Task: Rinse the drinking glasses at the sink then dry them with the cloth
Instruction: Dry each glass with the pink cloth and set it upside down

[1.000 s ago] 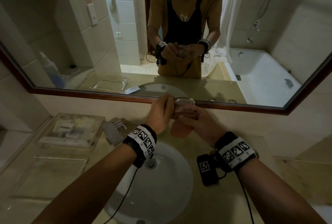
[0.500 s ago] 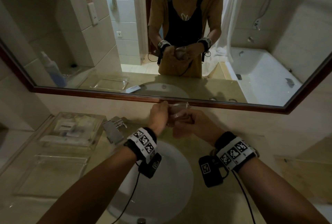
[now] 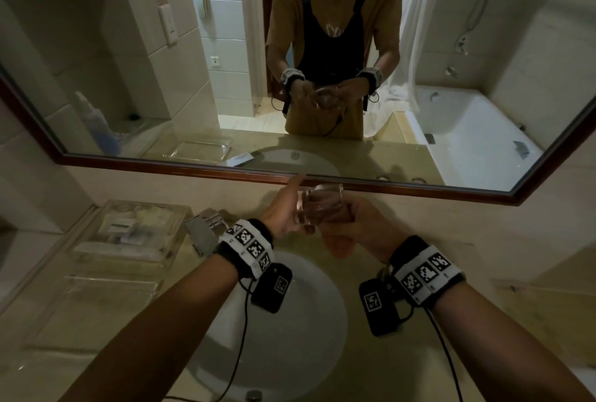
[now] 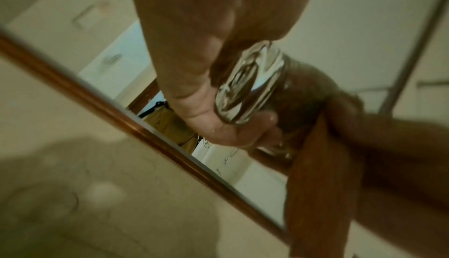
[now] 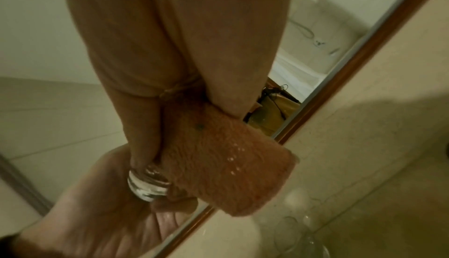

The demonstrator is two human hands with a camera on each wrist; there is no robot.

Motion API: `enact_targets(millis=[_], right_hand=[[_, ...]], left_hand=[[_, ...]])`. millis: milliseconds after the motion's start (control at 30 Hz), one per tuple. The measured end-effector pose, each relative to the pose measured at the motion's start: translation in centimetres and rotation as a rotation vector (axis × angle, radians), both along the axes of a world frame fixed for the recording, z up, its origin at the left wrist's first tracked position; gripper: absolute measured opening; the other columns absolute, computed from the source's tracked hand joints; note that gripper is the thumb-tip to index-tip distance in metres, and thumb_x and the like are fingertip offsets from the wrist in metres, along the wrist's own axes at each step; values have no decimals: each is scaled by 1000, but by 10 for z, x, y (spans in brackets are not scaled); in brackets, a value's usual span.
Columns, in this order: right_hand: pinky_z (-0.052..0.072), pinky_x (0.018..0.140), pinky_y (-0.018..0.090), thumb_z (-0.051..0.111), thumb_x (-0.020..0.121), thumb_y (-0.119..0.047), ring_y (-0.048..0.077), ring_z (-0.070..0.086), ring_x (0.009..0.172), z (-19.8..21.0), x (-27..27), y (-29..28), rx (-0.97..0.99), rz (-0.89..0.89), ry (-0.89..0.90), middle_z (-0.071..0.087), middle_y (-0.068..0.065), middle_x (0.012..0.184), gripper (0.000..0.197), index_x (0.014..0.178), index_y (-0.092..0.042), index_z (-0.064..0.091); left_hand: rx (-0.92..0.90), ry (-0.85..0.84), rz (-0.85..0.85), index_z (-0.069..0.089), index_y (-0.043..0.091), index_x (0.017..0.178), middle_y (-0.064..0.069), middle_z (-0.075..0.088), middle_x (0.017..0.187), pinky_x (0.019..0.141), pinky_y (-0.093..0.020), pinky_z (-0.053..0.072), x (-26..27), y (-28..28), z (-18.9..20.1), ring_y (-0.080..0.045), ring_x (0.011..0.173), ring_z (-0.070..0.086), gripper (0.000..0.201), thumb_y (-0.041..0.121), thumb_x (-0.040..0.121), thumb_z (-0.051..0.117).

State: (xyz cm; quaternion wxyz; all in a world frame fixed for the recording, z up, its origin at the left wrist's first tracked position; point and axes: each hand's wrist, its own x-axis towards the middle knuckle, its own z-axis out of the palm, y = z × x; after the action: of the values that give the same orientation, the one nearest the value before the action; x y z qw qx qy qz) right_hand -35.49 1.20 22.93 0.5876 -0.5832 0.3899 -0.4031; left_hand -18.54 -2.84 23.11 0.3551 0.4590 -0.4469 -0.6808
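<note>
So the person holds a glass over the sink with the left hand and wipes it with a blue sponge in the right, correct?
Nearly. The left hand does hold the glass over the sink, but the right hand wipes it with an orange cloth, not a blue sponge. The right wrist view shows the fuzzy orange cloth plainly.

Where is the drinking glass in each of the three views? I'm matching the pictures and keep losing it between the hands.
Head: the drinking glass is at centre, just below the mirror frame, between the left hand and right hand.
Left wrist: upper centre, thick base toward the camera.
Right wrist: lower left, only its base shows beside the orange cloth.
Shared landmark: the mirror frame.
</note>
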Motion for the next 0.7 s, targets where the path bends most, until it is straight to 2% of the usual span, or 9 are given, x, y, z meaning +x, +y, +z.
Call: enact_targets(millis=[100, 167, 233, 333, 400, 500, 600, 633, 700], right_hand=[[53, 72, 23, 66, 76, 20, 5, 67, 83, -1, 1, -1, -37, -18, 79, 68, 4, 99, 36, 103, -3, 62], [55, 73, 24, 70, 77, 13, 11, 69, 85, -1, 3, -2, -38, -59, 99, 71, 4, 96, 29, 92, -11, 65], [57, 78, 31, 74, 79, 2, 17, 70, 89, 0, 6, -3, -48, -133, 100, 74, 3, 93, 20, 87, -15, 68], [56, 81, 36, 75, 82, -13, 20, 71, 90, 3, 9, -4, -27, -260, 13, 76, 7, 95, 7, 88, -16, 75], [55, 83, 35, 73, 84, -18, 19, 70, 89, 3, 11, -4, -30, -334, -20, 76, 10, 96, 15, 96, -10, 76], [54, 81, 36, 72, 85, -19, 19, 70, 89, 3, 12, -2, -83, -365, 18, 75, 11, 96, 22, 102, -6, 73], [57, 67, 33, 80, 78, -10, 19, 70, 77, 2, 11, 1, -132, -265, 98, 74, 7, 91, 29, 104, -11, 68], [57, 67, 29, 83, 74, -9, 15, 71, 79, 2, 10, 2, -178, -247, 144, 74, 3, 93, 35, 105, -13, 67], [56, 80, 27, 85, 70, -11, 12, 70, 94, -1, 7, 2, -260, -242, 218, 73, -1, 103, 44, 110, -13, 66]], left_hand=[[5, -58, 115, 62, 12, 87, -9, 63, 74, 50, -29, 48, -4, 1, 0, -23, 57, 60, 33, 36, 98, 41], [-75, -90, 190, 60, 10, 80, -9, 60, 65, 42, -23, 44, -9, 3, -1, -19, 49, 57, 36, 29, 101, 37], [-217, -146, 279, 54, 11, 68, -6, 53, 58, 38, -19, 37, -12, 4, -4, -8, 40, 50, 40, 20, 101, 34], [-517, -279, 366, 45, 16, 61, 1, 48, 57, 48, -23, 35, -13, 10, -10, -6, 47, 43, 42, 17, 101, 33], [-655, -376, 370, 47, 17, 64, 2, 51, 61, 53, -24, 37, -12, 10, -13, -9, 54, 45, 41, 20, 102, 33], [-597, -333, 373, 47, 18, 63, -3, 49, 62, 57, -30, 37, -11, 2, -15, -17, 59, 44, 39, 21, 100, 36], [-405, -201, 369, 44, 16, 61, -5, 47, 62, 57, -31, 36, -9, -4, -12, -19, 59, 42, 36, 20, 96, 37], [-380, -210, 367, 45, 13, 63, -7, 48, 64, 56, -28, 39, -8, -4, -10, -18, 60, 44, 35, 18, 97, 36], [-400, -225, 339, 47, 9, 67, -9, 50, 67, 51, -21, 41, -8, -3, -4, -15, 58, 46, 35, 16, 99, 33]])
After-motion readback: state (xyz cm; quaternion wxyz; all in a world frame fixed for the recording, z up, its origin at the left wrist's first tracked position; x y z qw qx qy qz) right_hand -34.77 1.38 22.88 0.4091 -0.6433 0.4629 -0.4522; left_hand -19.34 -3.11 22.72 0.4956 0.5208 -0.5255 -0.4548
